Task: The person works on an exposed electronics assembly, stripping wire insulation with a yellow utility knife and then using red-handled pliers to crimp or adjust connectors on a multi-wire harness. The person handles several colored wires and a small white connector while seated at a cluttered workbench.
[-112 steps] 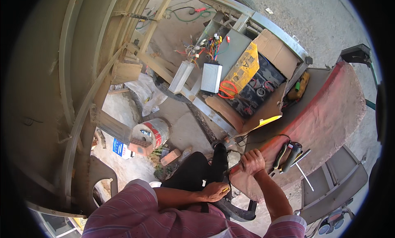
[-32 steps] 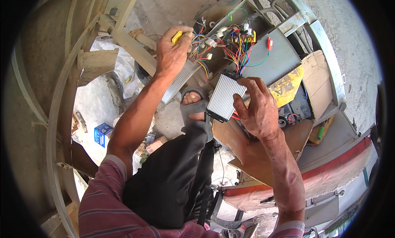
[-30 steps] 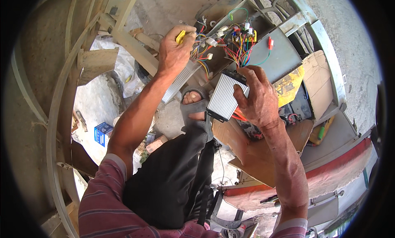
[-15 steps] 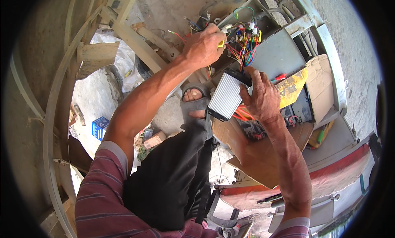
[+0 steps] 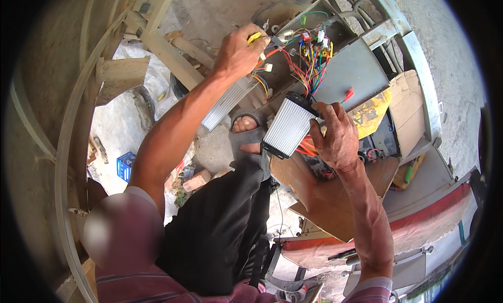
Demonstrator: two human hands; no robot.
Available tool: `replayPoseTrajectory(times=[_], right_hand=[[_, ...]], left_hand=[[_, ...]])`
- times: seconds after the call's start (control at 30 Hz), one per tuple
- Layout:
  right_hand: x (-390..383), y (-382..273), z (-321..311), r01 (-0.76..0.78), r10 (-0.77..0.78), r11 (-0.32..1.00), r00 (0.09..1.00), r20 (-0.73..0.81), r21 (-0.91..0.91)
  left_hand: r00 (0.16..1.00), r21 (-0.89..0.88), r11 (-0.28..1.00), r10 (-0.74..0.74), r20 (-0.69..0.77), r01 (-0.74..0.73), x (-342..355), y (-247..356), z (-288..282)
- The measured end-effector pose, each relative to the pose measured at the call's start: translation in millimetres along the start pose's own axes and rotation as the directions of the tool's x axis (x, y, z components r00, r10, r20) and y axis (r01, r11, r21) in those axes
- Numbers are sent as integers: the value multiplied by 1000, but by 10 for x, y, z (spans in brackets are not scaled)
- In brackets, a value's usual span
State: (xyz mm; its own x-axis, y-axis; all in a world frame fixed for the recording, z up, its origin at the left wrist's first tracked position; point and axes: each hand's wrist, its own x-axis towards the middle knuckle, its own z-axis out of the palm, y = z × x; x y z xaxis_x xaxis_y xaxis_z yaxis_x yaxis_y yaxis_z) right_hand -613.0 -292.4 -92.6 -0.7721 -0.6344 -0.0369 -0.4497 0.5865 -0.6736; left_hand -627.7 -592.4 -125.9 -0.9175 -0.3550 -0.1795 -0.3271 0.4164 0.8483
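Note:
My right hand (image 5: 338, 138) grips a ribbed silver controller box (image 5: 287, 127) by its right edge, holding it tilted above my sandalled foot (image 5: 245, 126). A bundle of coloured wires (image 5: 309, 62) runs from the box's top end up into the vehicle frame. My left hand (image 5: 240, 51) is closed around a small yellow-handled tool (image 5: 254, 38), its tip among the wires and white connectors. A second ribbed silver box (image 5: 224, 104) lies under my left forearm.
Grey metal panel (image 5: 351, 72) sits behind the wires. Brown cardboard (image 5: 319, 193) and a yellow-black battery pack (image 5: 374, 125) lie to the right. A red vehicle body edge (image 5: 419, 229) runs below. A small blue box (image 5: 124, 165) and brick pieces lie on the ground at left.
My left hand has moved right and up along the frame into the wire bundle with the yellow tool. My right hand went from resting on the red body to holding the silver box.

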Motion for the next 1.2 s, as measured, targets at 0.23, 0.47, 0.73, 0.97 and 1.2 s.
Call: replayPoseTrajectory(times=[0.23,0.47,0.73,0.97,1.2], right_hand=[[-103,-137,-53,13,-13,999,1000,-12,43],[-146,-132,-23,-56,53,998,986,160,16],[-252,-208,24,-206,169,964,963,212,169],[85,-111,46,-338,349,929,935,-61,149],[439,-133,204,-423,427,896,904,-2,-136]], left_hand=[[999,-127,991,44,23,-41,-85,40,-44],[995,-232,967,99,-31,-103,-65,-7,-78],[999,-345,938,34,-1,-33,-18,-102,-125],[997,-334,940,73,1,-68,-11,-91,-118],[997,-368,927,73,-8,-70,-46,-45,-93]])
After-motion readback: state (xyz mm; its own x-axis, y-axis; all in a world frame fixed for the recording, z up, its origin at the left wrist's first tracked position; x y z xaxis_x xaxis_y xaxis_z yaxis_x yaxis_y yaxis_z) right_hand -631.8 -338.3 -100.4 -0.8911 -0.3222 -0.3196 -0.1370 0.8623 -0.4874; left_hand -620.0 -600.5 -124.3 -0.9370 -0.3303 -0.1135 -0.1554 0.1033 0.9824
